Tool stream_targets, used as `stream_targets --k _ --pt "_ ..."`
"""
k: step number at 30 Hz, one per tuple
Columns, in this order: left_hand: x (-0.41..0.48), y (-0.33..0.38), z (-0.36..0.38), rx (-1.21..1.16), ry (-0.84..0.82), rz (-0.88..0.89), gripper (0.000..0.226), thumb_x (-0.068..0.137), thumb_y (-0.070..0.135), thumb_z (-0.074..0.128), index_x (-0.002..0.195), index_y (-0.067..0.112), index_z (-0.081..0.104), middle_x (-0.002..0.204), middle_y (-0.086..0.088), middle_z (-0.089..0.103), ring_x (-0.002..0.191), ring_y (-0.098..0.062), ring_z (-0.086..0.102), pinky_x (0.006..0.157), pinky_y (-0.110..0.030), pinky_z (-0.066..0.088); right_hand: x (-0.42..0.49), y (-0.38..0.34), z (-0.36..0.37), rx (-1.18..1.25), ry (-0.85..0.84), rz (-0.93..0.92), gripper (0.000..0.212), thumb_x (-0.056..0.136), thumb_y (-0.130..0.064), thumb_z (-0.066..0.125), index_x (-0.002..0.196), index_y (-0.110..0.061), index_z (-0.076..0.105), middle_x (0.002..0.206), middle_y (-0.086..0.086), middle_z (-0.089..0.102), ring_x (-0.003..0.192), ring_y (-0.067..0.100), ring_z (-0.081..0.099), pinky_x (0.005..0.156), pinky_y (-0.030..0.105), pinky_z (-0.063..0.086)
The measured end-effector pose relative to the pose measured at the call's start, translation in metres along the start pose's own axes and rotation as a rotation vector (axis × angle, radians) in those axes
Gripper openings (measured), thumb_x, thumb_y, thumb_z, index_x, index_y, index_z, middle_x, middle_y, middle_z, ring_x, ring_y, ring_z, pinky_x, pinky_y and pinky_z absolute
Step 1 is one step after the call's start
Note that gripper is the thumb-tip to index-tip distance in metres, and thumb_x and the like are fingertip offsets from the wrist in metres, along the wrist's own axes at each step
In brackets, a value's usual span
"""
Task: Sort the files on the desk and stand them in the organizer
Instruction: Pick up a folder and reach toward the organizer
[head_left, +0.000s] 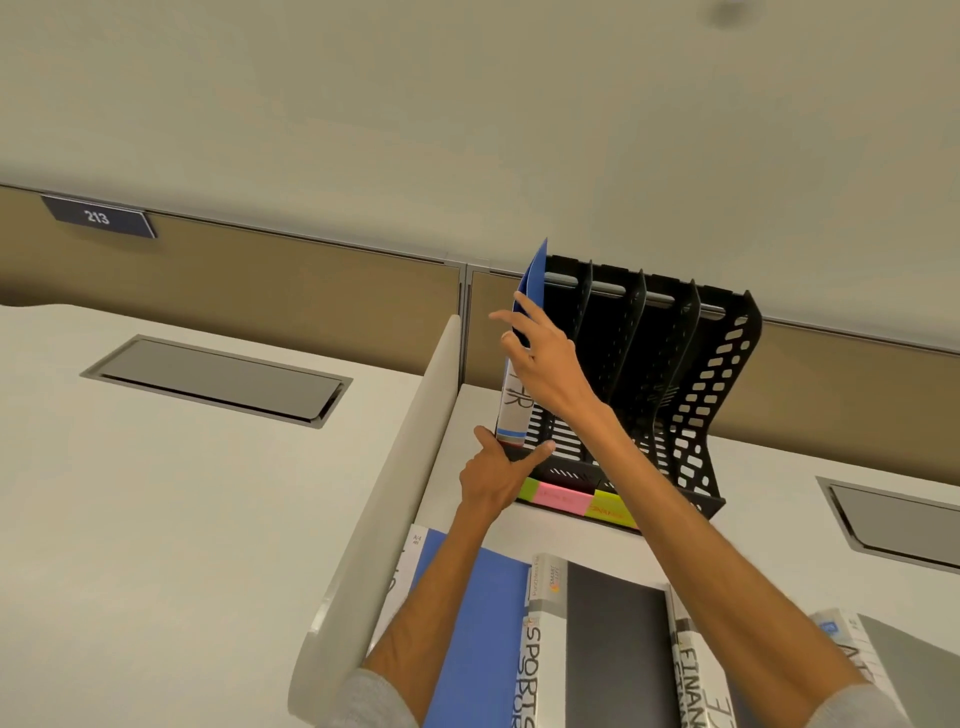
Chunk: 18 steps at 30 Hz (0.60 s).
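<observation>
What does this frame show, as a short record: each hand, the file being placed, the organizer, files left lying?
right hand: grips the upper edge of the blue file
left hand: thumb and forefinger steady its foot
blue file: upright at the left end of the black organizer
other slots: no files visible
lying flat: blue folder, SPORTS file, FINAN file

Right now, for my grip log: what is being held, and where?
The upright blue file: the right hand grips its spine midway up; the left hand touches its bottom end.
</observation>
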<state>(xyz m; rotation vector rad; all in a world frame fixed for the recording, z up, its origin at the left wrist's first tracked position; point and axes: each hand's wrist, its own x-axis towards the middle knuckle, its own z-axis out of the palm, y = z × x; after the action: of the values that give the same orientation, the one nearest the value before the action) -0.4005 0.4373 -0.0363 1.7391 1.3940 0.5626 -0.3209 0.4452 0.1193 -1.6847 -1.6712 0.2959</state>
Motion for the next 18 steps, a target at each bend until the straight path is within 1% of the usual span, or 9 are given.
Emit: stream_targets --k 2,3,7,9,12,15,18 --pt "0.002 0.001 -0.003 0.015 -0.037 -0.011 0.094 0.068 0.083 0.054 0.125 0.017 0.020 0.131 -0.006 0.056 0.107 -0.030 0.062 0.090 -0.043 0.052 -0.001 0.000 0.000 -0.004 0.008 0.001 0.033 0.102 -0.026 0.039 0.129 -0.029 0.057 0.160 -0.001 0.025 0.137 0.022 0.041 0.109 0.061 0.032" --pt "0.003 0.001 -0.003 0.020 -0.042 -0.016 0.091 0.070 0.082 0.054 0.125 0.017 0.020 0.131 -0.007 0.056 0.106 -0.030 0.062 0.090 -0.043 0.052 -0.001 -0.001 -0.001 -0.007 0.006 0.003 0.033 0.102 -0.026 0.039 0.129 -0.029 0.058 0.160 -0.001 0.025 0.138 0.022 0.040 0.109 0.061 0.033" --pt "0.004 0.000 0.003 0.021 0.024 -0.024 0.057 0.087 0.069 0.045 0.109 0.023 0.019 0.127 -0.008 0.060 0.095 -0.028 0.064 0.080 -0.037 0.050 -0.003 -0.002 -0.003 0.004 -0.010 0.014 0.033 0.102 -0.027 0.039 0.129 -0.028 0.058 0.160 -0.001 0.024 0.138 0.024 0.040 0.109 0.060 0.034" --pt "0.004 0.000 0.006 0.012 0.054 -0.021 0.052 0.090 0.061 0.047 0.110 0.022 0.020 0.125 -0.008 0.061 0.093 -0.028 0.065 0.077 -0.035 0.048 -0.005 -0.001 -0.003 0.005 -0.009 0.014 0.032 0.102 -0.027 0.039 0.129 -0.029 0.058 0.161 -0.002 0.023 0.138 0.024 0.040 0.110 0.060 0.032" --pt "0.004 0.000 0.007 0.001 0.075 -0.014 0.046 0.093 0.052 0.048 0.112 0.019 0.022 0.121 -0.009 0.062 0.091 -0.028 0.065 0.077 -0.037 0.052 -0.002 -0.001 -0.003 0.003 -0.019 0.010 0.032 0.103 -0.028 0.038 0.128 -0.029 0.058 0.160 -0.002 0.023 0.139 0.024 0.039 0.111 0.061 0.031" --pt "0.004 -0.001 0.005 0.039 0.068 -0.014 0.047 0.094 0.054 0.045 0.114 0.018 0.024 0.120 -0.010 0.062 0.090 -0.028 0.065 0.078 -0.039 0.052 0.004 -0.001 -0.002 -0.012 -0.028 0.001 0.032 0.103 -0.028 0.038 0.126 -0.029 0.059 0.160 -0.002 0.025 0.140 0.023 0.038 0.113 0.061 0.027" --pt "0.003 -0.001 -0.004 0.054 -0.002 0.001 0.063 0.088 0.068 0.042 0.121 0.018 0.024 0.130 -0.008 0.058 0.096 -0.028 0.064 0.080 -0.038 0.050 0.005 0.001 -0.003 0.000 -0.029 -0.003 0.029 0.102 -0.028 0.039 0.122 -0.030 0.061 0.159 -0.003 0.028 0.142 0.022 0.034 0.113 0.060 0.027"
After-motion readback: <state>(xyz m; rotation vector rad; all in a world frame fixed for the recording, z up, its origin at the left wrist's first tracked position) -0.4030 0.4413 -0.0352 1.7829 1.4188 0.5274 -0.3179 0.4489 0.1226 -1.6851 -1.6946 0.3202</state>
